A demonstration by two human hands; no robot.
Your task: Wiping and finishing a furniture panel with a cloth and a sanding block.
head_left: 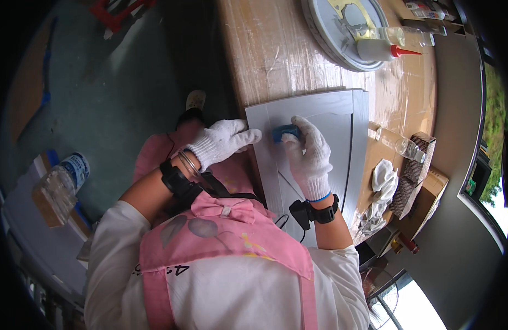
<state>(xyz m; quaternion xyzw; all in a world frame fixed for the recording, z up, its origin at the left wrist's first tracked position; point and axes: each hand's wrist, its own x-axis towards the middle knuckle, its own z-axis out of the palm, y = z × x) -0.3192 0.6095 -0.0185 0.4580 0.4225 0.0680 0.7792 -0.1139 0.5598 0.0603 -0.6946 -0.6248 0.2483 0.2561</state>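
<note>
A grey framed panel (333, 118), like a cabinet door, lies on the bench in front of me. My right hand (311, 157), in a white knitted glove, grips a small blue block (286, 132) between thumb and fingers, down against the panel's face near its left side. I cannot make out what the block is made of. My left hand (223, 142), also gloved, reaches to the panel's left edge. Its fingers are stretched out, with the tips at that edge and the thumb partly hidden below them.
Beyond the panel on the wrapped bench (270, 49) sits a round grey lid (320, 33), bearing a white squeeze bottle (375, 50) with a red nozzle. A clear bottle (399, 144), a white rag (383, 179) and cardboard boxes (421, 192) line the right. A tub (75, 169) stands at left.
</note>
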